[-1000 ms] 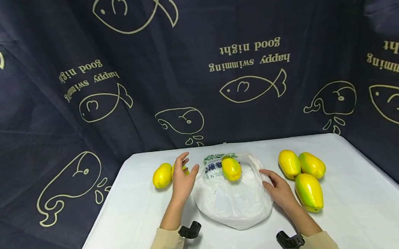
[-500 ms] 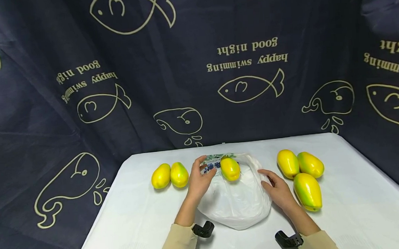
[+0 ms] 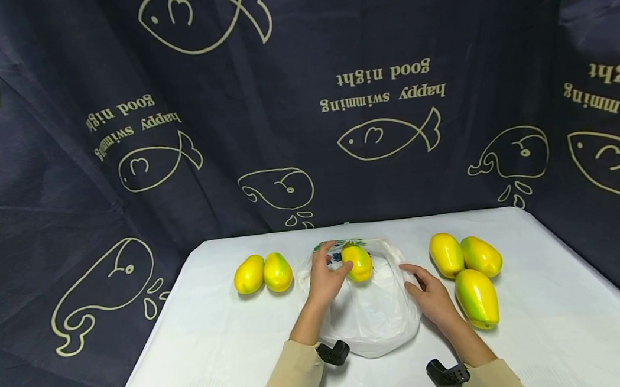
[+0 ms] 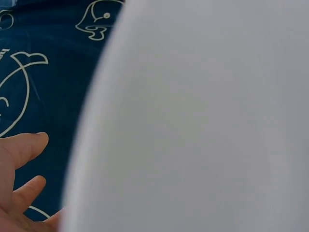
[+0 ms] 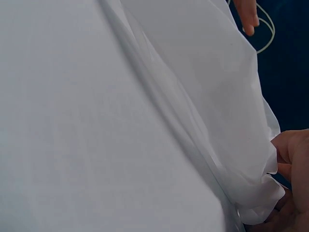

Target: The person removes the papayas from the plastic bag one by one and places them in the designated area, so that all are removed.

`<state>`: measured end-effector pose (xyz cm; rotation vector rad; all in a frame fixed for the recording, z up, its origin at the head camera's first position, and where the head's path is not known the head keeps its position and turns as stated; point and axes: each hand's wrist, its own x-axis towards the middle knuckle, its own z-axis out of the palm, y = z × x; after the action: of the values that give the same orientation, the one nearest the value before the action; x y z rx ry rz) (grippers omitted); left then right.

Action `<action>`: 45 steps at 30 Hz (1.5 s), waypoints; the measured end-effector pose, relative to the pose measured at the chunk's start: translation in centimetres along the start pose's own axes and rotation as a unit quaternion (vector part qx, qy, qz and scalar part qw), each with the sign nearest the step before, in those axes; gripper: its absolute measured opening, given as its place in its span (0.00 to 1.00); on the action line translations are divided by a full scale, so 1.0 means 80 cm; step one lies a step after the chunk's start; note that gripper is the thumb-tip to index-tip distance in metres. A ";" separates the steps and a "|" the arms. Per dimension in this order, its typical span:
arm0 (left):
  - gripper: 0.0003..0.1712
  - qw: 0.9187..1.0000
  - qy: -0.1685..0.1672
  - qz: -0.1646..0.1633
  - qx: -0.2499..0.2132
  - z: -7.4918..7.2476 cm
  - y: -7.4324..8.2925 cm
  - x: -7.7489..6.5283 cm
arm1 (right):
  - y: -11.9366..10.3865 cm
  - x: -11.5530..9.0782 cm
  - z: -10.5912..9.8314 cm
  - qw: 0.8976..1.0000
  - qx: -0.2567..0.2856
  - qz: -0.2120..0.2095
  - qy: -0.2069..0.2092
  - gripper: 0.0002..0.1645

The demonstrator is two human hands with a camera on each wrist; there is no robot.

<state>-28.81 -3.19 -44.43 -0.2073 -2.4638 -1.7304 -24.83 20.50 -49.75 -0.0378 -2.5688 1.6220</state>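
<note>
A white plastic bag (image 3: 374, 326) lies with its mouth spread on the table, green and blue print along its far side. One yellow-green mango (image 3: 361, 264) sits at the bag's mouth, toward the far side. My left hand (image 3: 326, 282) is over the bag's left part, thumb beside that mango and seeming to overlap its edge; in the left wrist view its fingers (image 4: 30, 147) are spread. At the bag's right rim, my right hand (image 3: 431, 295) holds the plastic between thumb and fingers; the right wrist view shows the bag's edge bunched there.
Two mangoes (image 3: 277, 272) stand side by side left of the bag. To the right lie three more mangoes (image 3: 478, 298), close to my right forearm. The white table (image 3: 202, 342) ends at a dark printed curtain (image 3: 285, 130).
My left hand has moved right, away from the two left mangoes and over the bag to the mango there. The right hand stays at the bag's rim.
</note>
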 end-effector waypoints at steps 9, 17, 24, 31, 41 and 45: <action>0.33 1.000 -0.006 0.013 0.012 0.021 0.000 0.007 | 0.002 0.002 -0.001 1.000 -0.008 -0.007 0.003 0.26; 0.33 1.000 -0.002 0.020 0.021 0.034 -0.005 0.011 | 0.003 0.001 0.001 1.000 -0.017 -0.016 0.007 0.26; 0.34 0.999 0.014 0.038 0.032 0.045 -0.012 0.016 | -0.002 -0.002 0.001 1.000 -0.018 -0.016 0.010 0.25; 0.36 1.000 0.012 -0.003 0.016 0.052 -0.021 0.021 | -0.003 -0.004 0.001 1.000 -0.017 -0.012 0.007 0.25; 0.36 0.999 0.026 -0.028 -0.030 0.053 -0.022 0.018 | 0.002 -0.001 0.003 1.000 -0.025 -0.016 0.007 0.26; 0.36 0.997 0.033 -0.040 -0.053 0.053 -0.021 0.017 | 0.001 -0.001 0.001 1.000 -0.023 -0.014 0.005 0.26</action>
<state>-30.53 0.30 -47.17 -0.0592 -2.3667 -1.8704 -24.74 20.44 -49.90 -0.0127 -2.5868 1.5489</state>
